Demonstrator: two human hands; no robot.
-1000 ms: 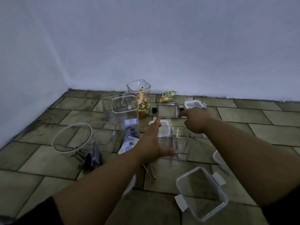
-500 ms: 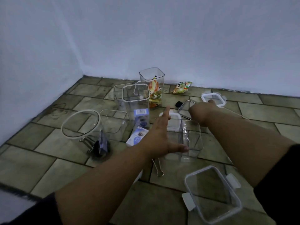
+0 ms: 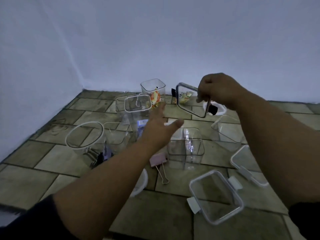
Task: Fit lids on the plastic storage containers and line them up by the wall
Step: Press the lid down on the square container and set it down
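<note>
1. Nearest the camera, a clear rectangular plastic lid with white side clips [image 3: 216, 196] lies flat on the grey-green tiled floor [image 3: 52, 174], to the right of the left forearm.
2. Just beyond it to the right, another clear clip lid [image 3: 245, 163] lies partly hidden under the right forearm.
3. A pink binder clip with wire handles [image 3: 158, 162] lies on the floor beside the left wrist, and just right of it stands a clear square container with an inner divider [image 3: 186, 147], open at the top.
4. To the left, a round clear container with a white rim [image 3: 84, 137] stands with dark clips at its base; a low clear tub [image 3: 116, 134] stands just behind it.
5. The left hand [image 3: 161, 127] hovers above the floor with fingers spread wide, its grip empty and touching nothing.
6. Behind it rises a tall clear square container [image 3: 137, 108], uncovered.
7. On the right, a shallow clear rectangular container [image 3: 226, 130] sits open on the tiles.
8. The right hand [image 3: 218, 90] is raised in the air, its grip pinched on the edge of a clear square lid with a dark rim and black clips [image 3: 192, 101], which hangs tilted.
9. Farthest, by the pale wall [image 3: 155, 40], stands a clear square jar holding orange-and-white packets [image 3: 153, 91], lidless.
</note>
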